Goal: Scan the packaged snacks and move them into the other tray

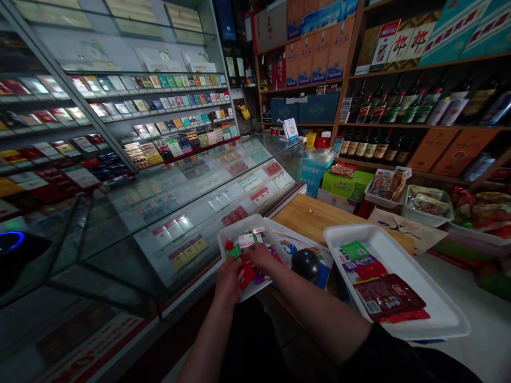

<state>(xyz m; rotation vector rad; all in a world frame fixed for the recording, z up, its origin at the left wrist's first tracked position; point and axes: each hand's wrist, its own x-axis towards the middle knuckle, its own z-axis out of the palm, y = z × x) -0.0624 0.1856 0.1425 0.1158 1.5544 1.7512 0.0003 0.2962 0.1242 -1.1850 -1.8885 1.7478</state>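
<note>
Reaching among packets (247,275) in the left white tray (255,291), the left hand (227,279) and right hand (259,256) were seen; neither grip's state could be told

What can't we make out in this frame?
Head view, all:
Right hand fingertips: hidden behind the hand itself.
Left hand grip: too blurred to tell.
Small tub bottom: covered by packets and hands.
Brown pouch fine print: too small.
Blue-lit device: cut off by left edge.
</note>
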